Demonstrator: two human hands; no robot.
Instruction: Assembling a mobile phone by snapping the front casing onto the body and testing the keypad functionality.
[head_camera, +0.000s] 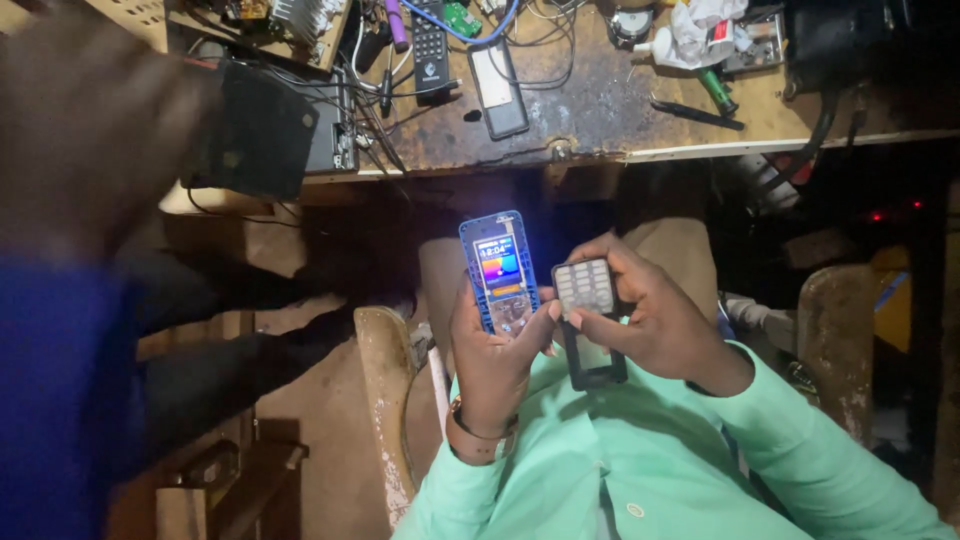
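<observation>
1. Left hand (495, 360) holds phone (499, 270); right hand (650, 320) holds keypad (585, 287) just right of it, touching a frame (592, 365) below.
2. Table (600, 110) behind both hands.
3. On table: second phone (497, 88), remote (430, 45) left of it, pen (697, 114) to the right.
4. Box (262, 130) at table's left edge.

We're looking at a small electronics repair workshop. Scarred wooden workbench (600, 110) is cluttered with tangled wires (540, 30), a remote control (430, 45), a black handset (498, 88), a screwdriver (716, 90) and a bare circuit board (462, 18). We also see an opened blue phone (500, 272) with its screen lit and a loose keypad (585, 287).
</observation>
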